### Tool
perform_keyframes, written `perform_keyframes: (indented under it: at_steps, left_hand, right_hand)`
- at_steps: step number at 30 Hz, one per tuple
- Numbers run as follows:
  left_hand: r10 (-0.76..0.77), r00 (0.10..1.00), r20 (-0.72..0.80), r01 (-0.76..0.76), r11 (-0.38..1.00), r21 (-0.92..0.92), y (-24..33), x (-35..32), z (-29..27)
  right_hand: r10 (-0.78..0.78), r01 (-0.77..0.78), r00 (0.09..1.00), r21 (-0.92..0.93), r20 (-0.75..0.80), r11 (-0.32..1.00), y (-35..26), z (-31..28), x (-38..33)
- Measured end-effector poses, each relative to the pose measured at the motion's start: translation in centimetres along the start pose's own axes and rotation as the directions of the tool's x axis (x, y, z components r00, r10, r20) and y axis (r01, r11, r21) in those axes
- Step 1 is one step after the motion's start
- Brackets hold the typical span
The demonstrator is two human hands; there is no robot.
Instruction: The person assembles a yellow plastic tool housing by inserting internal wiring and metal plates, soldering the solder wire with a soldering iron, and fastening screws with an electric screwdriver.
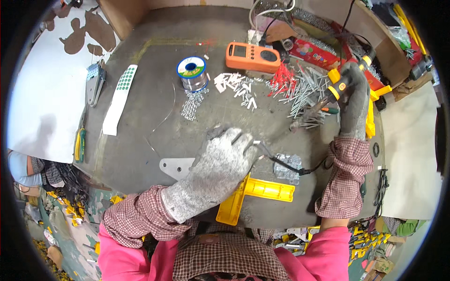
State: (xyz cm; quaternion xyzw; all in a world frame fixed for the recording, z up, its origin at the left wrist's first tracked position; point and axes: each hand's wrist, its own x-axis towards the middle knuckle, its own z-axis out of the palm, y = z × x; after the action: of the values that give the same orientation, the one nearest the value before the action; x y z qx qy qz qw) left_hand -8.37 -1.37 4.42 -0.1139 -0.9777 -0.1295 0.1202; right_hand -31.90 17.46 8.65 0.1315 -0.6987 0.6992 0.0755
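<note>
**Soldering at the counter: hands, tool and surroundings**

Working over the grey counter (140,117), both hands wear grey knit gloves with checked sleeve covers over pink sleeves.

Left hand (222,159): palm down near the near edge, fingers spread and curled forward, pressing on a small part with a black wire (286,165) running from it; whether it pinches the part cannot be told. Under the wrist lie a yellow plastic piece (260,192) and a flat metal plate (176,167).

Right hand (352,100): raised at the right edge, forearm upright, closed round the yellow-and-black handle of a soldering iron (323,105), whose tip slants down-left toward the left hand's fingers.

Middle of counter: solder spool (191,71), with its wire trailing toward the near edge; white small parts (239,86); a heap of metal pins (304,93), some red-tipped. Far edge: orange multimeter (253,56).

Left edge: white strip with green dots (121,96), metal hand tool (95,82).

Open room: bare surface lies between the spool and the left edge, and at the far left corner.
</note>
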Motion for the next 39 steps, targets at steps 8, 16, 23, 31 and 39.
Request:
perform_keyframes:
  at_steps: [8, 16, 23, 31, 39]
  left_hand:
    - [-0.065, 0.986, 0.151, 0.126, 0.889, -0.440, 0.2, -2.0, -1.0]
    - [0.001, 0.992, 0.125, 0.038, 0.950, -0.310, 0.4, -1.4, -1.9]
    - [-0.105, 0.994, 0.040, 0.112, 0.939, -0.325, -0.4, -1.6, -0.8]
    - [0.001, 0.998, -0.064, -0.014, 0.979, -0.203, -0.3, -1.9, -0.8]
    - [0.026, 0.993, 0.111, 0.030, 0.879, -0.476, 1.8, 0.8, -1.6]
  right_hand:
    - [-0.358, 0.367, 0.921, -0.038, 0.155, 0.929, 0.9, 1.9, -1.7]
    - [-0.448, 0.612, 0.790, -0.508, 0.417, 0.606, 8.2, 5.4, 3.5]
    - [-0.096, 0.515, 0.846, -0.756, 0.525, 0.405, -0.9, 3.5, -2.6]
    - [0.143, 0.405, 0.502, -0.378, 0.853, 0.833, -0.7, -3.2, -12.8]
    - [0.302, 0.402, 0.644, -0.647, 0.703, 0.648, -4.5, -3.5, -14.1]
